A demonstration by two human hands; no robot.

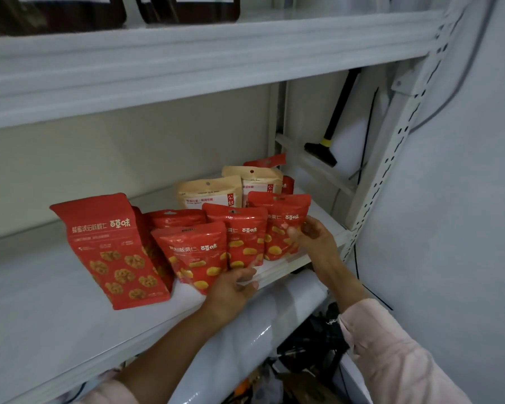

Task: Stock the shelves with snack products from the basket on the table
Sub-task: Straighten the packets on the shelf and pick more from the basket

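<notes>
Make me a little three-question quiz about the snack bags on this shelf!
1. True or false: the tall red foil bag printed with walnuts stands left of the small red chestnut pouches on the white metal shelf.
2. How many pale beige paper pouches stand behind the front red ones? A one, B two, C five.
3. Fill in: the rightmost front-row red pouch is held by the ____ hand.
Key: 1 true; 2 B; 3 right hand.
</notes>
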